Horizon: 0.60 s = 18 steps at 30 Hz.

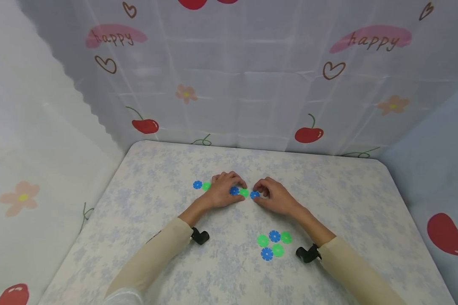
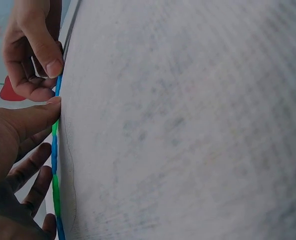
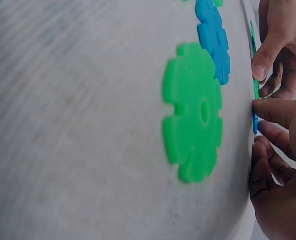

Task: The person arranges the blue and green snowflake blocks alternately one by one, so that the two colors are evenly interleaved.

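A flat chain of blue and green snowflake discs lies on the table's middle. My left hand rests curled over it and pinches its right part, where a blue disc and a green disc show. My right hand pinches the blue end disc against that green one. In the left wrist view the chain appears edge-on, with my left thumb on it and the right hand's fingers just above. The right wrist view shows the right hand's fingers at the chain's edge.
Several loose blue and green discs lie in a cluster near my right forearm; two of them, a green disc and a blue disc, fill the right wrist view. The floral tablecloth is walled in by cherry-print curtains on three sides.
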Motion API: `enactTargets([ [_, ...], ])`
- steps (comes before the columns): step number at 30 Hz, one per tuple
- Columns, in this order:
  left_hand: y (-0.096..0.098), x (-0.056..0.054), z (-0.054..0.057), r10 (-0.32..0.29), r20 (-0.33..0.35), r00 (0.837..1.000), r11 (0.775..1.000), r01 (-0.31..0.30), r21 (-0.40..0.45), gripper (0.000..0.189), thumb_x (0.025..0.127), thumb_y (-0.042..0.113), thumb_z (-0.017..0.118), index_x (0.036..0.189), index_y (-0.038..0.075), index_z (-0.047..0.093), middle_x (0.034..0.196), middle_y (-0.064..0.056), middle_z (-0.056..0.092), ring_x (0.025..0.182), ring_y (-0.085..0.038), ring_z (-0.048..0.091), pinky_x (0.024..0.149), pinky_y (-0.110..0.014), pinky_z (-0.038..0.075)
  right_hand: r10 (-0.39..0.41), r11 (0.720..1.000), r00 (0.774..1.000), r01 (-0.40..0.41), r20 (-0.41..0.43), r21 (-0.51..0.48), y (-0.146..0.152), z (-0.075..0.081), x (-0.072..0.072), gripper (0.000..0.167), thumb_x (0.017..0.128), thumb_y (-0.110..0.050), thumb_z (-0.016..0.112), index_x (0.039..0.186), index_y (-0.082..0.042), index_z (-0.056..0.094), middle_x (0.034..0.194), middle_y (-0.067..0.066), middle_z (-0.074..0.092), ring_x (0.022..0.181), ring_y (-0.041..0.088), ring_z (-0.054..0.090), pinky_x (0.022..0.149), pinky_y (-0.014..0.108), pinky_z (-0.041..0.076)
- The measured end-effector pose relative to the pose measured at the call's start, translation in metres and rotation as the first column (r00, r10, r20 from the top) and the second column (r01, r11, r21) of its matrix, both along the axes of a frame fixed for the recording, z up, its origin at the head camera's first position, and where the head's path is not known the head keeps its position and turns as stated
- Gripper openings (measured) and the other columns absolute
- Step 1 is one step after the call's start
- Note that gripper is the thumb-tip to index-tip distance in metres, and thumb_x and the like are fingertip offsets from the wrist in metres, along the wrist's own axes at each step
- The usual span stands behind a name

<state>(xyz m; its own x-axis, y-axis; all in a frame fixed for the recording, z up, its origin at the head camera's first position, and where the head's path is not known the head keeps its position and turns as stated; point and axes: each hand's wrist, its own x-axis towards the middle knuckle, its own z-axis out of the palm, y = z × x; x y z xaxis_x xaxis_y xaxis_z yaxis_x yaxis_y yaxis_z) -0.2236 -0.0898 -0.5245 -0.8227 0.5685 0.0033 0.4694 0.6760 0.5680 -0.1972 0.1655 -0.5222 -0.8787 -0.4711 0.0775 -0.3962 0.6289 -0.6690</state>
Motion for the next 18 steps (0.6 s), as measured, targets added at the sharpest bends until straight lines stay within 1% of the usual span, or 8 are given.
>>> enactTargets([
  [3,0.0014,0.0005,0.0005,-0.002,-0.001,1.000,1.000,0.002,-0.003,0.030,0.099,0.038,0.080,0.126,0.028,0.072,0.139,0.000,0.061,0.130,-0.031,0.053,0.119,-0.068,0.025,-0.020,1.000,1.000,0.020,0.008,-0.010,-0.0012,-0.0001,-0.0003,0.026,0.096,-0.020,0.083,0.117,-0.009,0.073,0.106,0.009,0.067,0.086,0.015,0.058,0.078,0.029,0.049],
  [9,0.0021,0.0006,0.0012,0.002,-0.007,1.000,1.000,-0.002,-0.011,0.030,0.099,0.038,0.079,0.126,0.029,0.071,0.140,0.001,0.061,0.129,-0.029,0.053,0.119,-0.067,0.025,-0.035,0.999,0.999,0.035,0.008,0.003,-0.0036,0.0015,-0.0009,0.026,0.095,-0.024,0.084,0.115,-0.011,0.073,0.104,0.007,0.067,0.081,0.011,0.054,0.076,0.029,0.047],
  [18,0.0021,0.0000,0.0001,0.008,-0.002,1.000,1.000,-0.008,-0.009,0.031,0.099,0.039,0.080,0.127,0.028,0.072,0.139,0.000,0.061,0.128,-0.030,0.054,0.119,-0.067,0.025,-0.037,0.999,0.999,0.038,0.031,-0.016,-0.0042,0.0028,0.0000,0.027,0.095,-0.023,0.084,0.117,-0.010,0.074,0.105,0.008,0.067,0.083,0.012,0.055,0.078,0.030,0.048],
])
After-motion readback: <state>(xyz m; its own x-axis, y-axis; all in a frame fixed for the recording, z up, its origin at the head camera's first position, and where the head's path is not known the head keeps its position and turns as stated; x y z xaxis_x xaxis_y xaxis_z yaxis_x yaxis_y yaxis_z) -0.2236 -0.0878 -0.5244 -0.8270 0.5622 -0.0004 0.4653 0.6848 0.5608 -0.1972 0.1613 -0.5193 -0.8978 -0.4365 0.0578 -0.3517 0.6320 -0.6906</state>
